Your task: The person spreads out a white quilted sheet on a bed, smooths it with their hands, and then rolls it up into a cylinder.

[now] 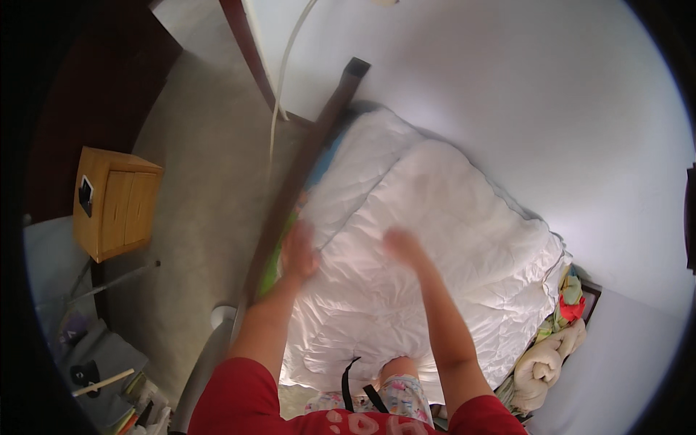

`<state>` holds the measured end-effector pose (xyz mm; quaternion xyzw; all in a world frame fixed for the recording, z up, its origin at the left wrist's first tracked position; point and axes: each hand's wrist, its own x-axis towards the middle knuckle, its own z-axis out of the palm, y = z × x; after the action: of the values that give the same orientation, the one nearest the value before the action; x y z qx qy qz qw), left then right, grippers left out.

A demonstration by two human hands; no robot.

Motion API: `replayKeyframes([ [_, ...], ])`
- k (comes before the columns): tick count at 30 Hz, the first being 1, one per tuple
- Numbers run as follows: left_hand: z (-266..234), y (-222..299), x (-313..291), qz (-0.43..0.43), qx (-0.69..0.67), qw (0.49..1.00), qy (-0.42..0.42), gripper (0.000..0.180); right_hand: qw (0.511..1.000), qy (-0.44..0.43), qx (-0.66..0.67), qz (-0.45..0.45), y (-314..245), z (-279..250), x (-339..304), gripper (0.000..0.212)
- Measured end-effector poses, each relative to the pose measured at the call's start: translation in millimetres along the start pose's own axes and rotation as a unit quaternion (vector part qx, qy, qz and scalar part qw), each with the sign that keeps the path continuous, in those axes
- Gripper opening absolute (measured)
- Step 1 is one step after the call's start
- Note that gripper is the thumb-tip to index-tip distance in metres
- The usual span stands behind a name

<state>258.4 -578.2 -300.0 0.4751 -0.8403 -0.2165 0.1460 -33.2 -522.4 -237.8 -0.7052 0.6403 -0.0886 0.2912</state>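
A large white quilt (449, 210) covers most of the bed, with a folded layer lying over its middle and creases toward the near side. My left hand (299, 250) is at the quilt's left edge, close to the brown bed rail (279, 196). Over the middle of the quilt is my right hand (404, 246). Motion smears the fingers of both hands, so I cannot tell whether either one grips the fabric. A strip of green and blue bedding (270, 268) shows between the quilt and the rail.
Against the right end of the bed lie a rolled beige blanket (544, 370) and a red cloth (571, 308). A white wall (580, 109) borders the far side. On the left floor stands a wooden cabinet (119, 206). A pale cable (279, 94) hangs beyond the rail.
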Motion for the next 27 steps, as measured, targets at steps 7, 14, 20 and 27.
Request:
replayKeyframes([
  [7,-0.4,3.2,4.2,-0.016,-0.004,1.0,-0.021,0.067,0.823,0.345,-0.099,0.441,54.4,-80.4,138.5,0.068],
  [14,1.7,-4.5,-4.8,-0.044,-0.011,0.999,-0.018,0.065,0.799,0.473,0.14,0.343,72.5,-53.1,86.9,0.033],
  [20,1.0,-1.1,-2.3,-0.032,-0.01,0.999,-0.013,0.067,0.757,0.619,0.174,0.115,-53.3,-106.6,143.8,0.019],
  [27,-2.4,4.7,6.1,-0.038,-0.027,0.997,-0.053,0.067,0.884,0.425,0.16,0.112,9.9,-52.6,205.6,0.019],
])
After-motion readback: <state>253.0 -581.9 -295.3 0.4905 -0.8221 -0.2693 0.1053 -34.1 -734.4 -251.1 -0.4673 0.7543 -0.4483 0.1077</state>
